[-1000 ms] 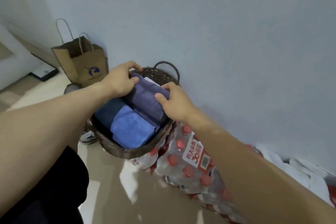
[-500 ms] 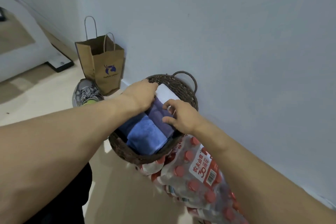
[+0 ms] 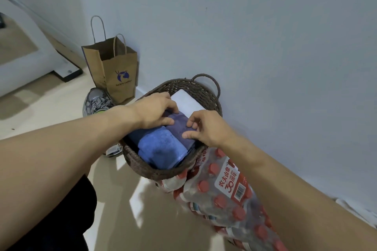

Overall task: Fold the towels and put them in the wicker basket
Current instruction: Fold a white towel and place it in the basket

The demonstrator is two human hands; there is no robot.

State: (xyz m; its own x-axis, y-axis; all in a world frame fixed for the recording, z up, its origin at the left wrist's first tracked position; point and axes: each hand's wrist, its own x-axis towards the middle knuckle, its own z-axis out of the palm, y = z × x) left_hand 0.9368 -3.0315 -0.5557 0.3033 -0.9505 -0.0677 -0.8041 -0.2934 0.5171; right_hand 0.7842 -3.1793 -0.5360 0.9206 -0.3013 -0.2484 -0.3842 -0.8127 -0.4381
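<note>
Wicker, dark brown and woven, the basket (image 3: 206, 96) sits on the floor against the wall, its near rim resting against a shrink-wrapped pack of bottles (image 3: 228, 193) with red caps. Four folded towels lie inside it: a white towel (image 3: 186, 102) at the far rim, a purple towel (image 3: 180, 126) in the middle, a bright blue towel (image 3: 161, 149) toward the near rim, and a dark navy towel (image 3: 136, 134) along the left wall. Both hands rest on the purple towel, one at each side of it. Fingers of the left hand (image 3: 155, 112) curl down onto its far left corner, half closed; the right hand (image 3: 206, 128) pinches its right edge between thumb and bent fingers. One brown paper bag (image 3: 117, 69) stands beyond the basket's left side, with one grey sneaker (image 3: 95, 103) just beside it. Compared with half a second ago, the white towel shows more fully and the hands have shifted only slightly on the purple towel.
</note>
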